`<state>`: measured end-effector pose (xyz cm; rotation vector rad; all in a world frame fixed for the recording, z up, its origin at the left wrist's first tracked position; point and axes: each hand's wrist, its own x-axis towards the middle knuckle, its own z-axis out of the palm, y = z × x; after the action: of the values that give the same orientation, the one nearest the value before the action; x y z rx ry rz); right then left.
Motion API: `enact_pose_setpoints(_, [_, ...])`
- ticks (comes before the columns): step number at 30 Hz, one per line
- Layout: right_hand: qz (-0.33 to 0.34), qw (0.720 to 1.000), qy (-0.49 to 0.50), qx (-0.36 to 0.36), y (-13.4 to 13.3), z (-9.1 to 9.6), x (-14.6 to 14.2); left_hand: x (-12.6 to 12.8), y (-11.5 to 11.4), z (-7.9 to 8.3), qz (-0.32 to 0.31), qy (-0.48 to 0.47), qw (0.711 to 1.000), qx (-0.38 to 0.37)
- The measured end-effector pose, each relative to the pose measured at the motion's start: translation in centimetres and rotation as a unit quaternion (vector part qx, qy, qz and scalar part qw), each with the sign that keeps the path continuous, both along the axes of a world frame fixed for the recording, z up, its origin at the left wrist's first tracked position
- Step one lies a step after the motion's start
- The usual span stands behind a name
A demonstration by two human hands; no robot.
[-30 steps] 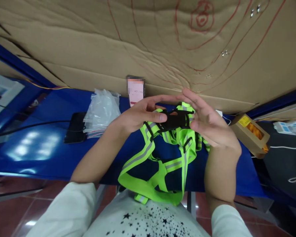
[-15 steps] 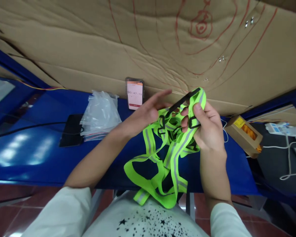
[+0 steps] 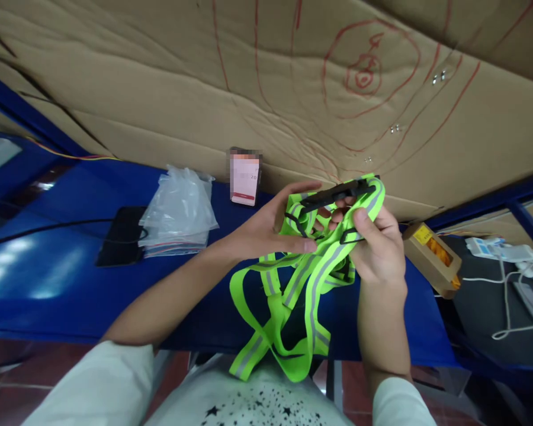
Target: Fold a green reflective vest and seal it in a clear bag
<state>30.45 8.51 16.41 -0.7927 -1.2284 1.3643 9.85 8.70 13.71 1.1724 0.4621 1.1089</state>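
Observation:
A reflective strap vest (image 3: 313, 296) in neon yellow-green, with grey stripes, is bunched between both hands above the table's front part. Its lower loops hang toward my shirt. My left hand (image 3: 278, 228) wraps the left of the bunch, thumb in front and the other fingers partly hidden behind. With thumb and fingers, my right hand (image 3: 377, 245) pinches a folded strap on the right. A black buckle (image 3: 340, 194) spans the top between the hands. Black slider loops sit beside each hand, one (image 3: 353, 235) close to the right thumb.
On the blue table (image 3: 62, 296), clear plastic bags (image 3: 180, 207) lie partly over a dark flat device (image 3: 122, 236). A phone (image 3: 245, 177) leans against the cardboard wall (image 3: 160, 89). To the right are a small windowed carton (image 3: 433, 260) and white cables (image 3: 506, 296).
My left hand's thumb and fingers have closed round the left of the strap bunch. The buckle has swung flatter across the top. My right hand keeps its pinch; the view has shifted slightly.

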Motion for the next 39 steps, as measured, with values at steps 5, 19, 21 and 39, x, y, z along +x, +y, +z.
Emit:
enact_pose_setpoints(5, [0.085,0.996,0.011,-0.033,0.8,-0.1,1.0,-0.7,0.6,0.0,-0.055,0.025,0.998,-0.015])
enact_pose_setpoints(19, [0.176,0.984,0.019,-0.006,1.5,1.2,-0.6,-0.4,-1.4,1.7,0.013,-0.002,1.0,0.014])
enact_pose_setpoints(21, [0.177,0.984,0.008,0.016,1.5,0.6,-0.5,-0.7,-1.4,2.2,0.054,0.033,0.997,0.034])
enact_pose_setpoints(39, [0.133,0.967,-0.131,0.175,1.4,-0.8,-2.7,-2.3,0.2,0.2,0.32,0.163,0.925,0.128])
